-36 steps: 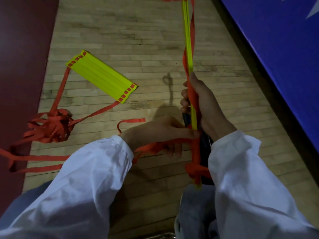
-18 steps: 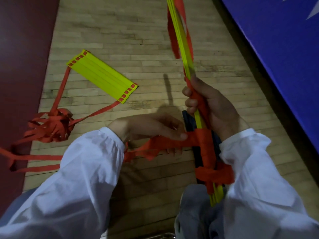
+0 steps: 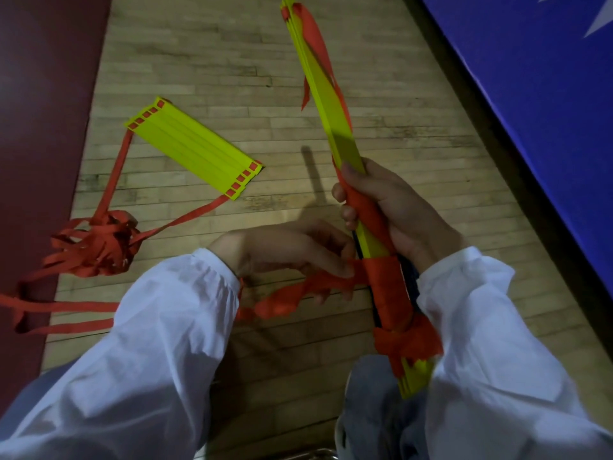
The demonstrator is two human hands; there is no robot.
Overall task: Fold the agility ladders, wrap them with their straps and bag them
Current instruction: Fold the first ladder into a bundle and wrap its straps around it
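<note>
Two folded agility ladders in view. Held ladder (image 3: 341, 141): yellow rungs stacked flat and tilted, top end toward 12 o'clock, bottom end toward 5 o'clock over the knee (image 3: 374, 410). Right hand (image 3: 394, 210) grips the stack mid-length, fingers curled round its left edge. Red strap wrap (image 3: 384, 287) goes several turns round the lower stack, just below the right hand, with a bunched clump of strap under it. Left hand (image 3: 292, 250) sits at 9 o'clock of the wrap and pinches the strap tail (image 3: 298, 293) right beside it. The tail is twisted and runs toward 8 o'clock under the left wrist. A loose red end hangs off the upper stack. A dark item (image 3: 409, 270) behind the stack is mostly hidden; cannot tell what it is.

Second ladder (image 3: 195, 147) lies flat on the wooden floor (image 3: 199, 44) at 10 o'clock of the hands, well apart, with red squares at both rung ends. Its two straps run toward 8 o'clock into a strap tangle (image 3: 99, 247) at the edge of the dark red floor strip (image 3: 39, 94). More strap trails toward 7 o'clock. Blue mat (image 3: 547, 94) runs along the 3 o'clock side. White sleeves (image 3: 149, 360) on both arms.
</note>
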